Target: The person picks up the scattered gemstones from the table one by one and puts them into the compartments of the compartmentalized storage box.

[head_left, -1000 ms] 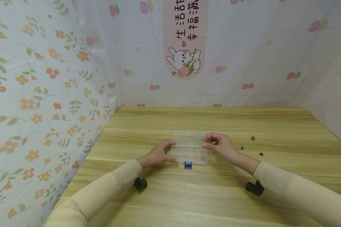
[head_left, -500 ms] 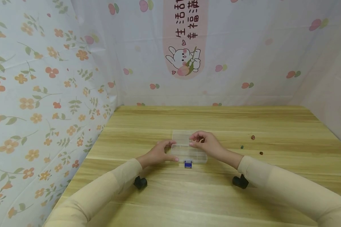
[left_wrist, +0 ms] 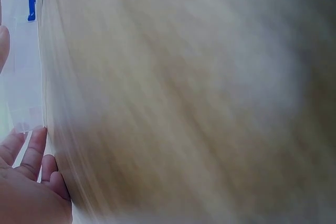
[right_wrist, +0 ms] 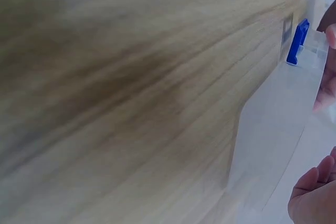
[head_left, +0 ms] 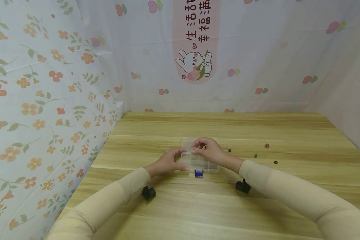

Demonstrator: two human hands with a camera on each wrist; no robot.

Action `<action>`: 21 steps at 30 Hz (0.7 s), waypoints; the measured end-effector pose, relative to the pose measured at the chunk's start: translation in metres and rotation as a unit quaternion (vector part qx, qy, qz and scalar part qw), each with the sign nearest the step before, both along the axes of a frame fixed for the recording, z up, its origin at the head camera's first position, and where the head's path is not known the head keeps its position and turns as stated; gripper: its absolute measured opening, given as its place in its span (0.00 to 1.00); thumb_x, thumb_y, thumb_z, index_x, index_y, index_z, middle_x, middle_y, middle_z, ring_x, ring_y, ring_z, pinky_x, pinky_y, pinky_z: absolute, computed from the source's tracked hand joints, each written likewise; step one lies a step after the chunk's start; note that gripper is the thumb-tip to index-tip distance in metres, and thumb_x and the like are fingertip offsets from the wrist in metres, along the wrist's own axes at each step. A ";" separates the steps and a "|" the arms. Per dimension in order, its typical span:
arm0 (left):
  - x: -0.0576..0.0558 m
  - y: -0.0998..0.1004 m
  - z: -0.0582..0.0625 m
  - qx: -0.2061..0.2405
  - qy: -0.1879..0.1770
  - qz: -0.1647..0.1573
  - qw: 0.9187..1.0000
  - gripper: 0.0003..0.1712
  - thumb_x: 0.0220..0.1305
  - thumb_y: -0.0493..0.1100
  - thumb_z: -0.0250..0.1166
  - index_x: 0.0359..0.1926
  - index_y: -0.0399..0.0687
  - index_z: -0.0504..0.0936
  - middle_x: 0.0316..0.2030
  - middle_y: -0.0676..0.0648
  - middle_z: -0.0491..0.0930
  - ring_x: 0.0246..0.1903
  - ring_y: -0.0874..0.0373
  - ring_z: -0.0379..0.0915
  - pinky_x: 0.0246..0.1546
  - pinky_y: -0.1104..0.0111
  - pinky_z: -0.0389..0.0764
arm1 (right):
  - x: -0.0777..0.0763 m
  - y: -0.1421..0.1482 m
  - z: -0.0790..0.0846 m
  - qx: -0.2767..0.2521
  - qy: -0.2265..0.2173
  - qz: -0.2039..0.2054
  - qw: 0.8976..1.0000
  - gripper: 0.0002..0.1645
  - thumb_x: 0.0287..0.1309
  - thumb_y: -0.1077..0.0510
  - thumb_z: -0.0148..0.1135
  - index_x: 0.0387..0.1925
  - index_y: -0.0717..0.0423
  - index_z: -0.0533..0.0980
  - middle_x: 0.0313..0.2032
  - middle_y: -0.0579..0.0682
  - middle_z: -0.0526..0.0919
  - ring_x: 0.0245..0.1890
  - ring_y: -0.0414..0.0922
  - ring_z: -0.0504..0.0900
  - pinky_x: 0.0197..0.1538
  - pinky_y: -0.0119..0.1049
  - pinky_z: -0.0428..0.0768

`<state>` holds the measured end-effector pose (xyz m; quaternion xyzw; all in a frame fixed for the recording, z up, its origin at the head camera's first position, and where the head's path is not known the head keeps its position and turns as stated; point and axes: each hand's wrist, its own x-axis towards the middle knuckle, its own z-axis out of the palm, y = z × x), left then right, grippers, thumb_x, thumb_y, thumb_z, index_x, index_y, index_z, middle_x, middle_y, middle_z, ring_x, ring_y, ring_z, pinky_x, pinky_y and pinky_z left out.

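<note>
The clear plastic box sits on the middle of the table, its long side facing the person, and its lid is swung open to the far side. It looks thin-walled and slightly cloudy, with dividers marking off compartments and a blue latch at the middle of the near edge; the clear walls and the right hand make the contents hard to read. The left hand holds the left end lightly between thumb and fingers, spread to span its depth. The right hand is above the box's far side, fingers bent, thumb and forefinger close together; whether anything is between them, I cannot tell. The step looks like working at a compartment by fingertip while the left hand steadies the box; the next move probably calls for a small, careful lowering or release there, without knocking the light lid. Right of the box, well apart from one another, lie a dark green bead, a smaller green bead, a reddish-brown bead and a dark brown bead.
</note>
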<state>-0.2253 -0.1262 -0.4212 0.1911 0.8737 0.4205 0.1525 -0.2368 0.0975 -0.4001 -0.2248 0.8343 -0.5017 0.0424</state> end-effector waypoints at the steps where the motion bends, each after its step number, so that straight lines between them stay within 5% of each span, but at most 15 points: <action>1: 0.000 0.000 0.000 0.001 -0.001 -0.001 1.000 0.43 0.51 0.50 0.77 0.65 0.44 0.70 0.61 0.43 0.70 0.63 0.46 0.59 0.64 0.51 0.61 | -0.001 -0.002 0.000 0.003 0.001 0.002 1.000 0.10 0.58 0.62 0.68 0.41 0.61 0.81 0.39 0.50 0.79 0.38 0.48 0.73 0.36 0.38 0.75; 21: 0.001 0.001 0.002 0.000 0.005 -0.004 1.000 0.43 0.51 0.50 0.77 0.66 0.44 0.70 0.62 0.43 0.71 0.64 0.45 0.58 0.64 0.48 0.59 | -0.006 -0.021 -0.002 0.084 0.024 0.022 0.996 0.06 0.54 0.60 0.72 0.35 0.54 0.83 0.36 0.48 0.77 0.38 0.46 0.73 0.41 0.39 0.74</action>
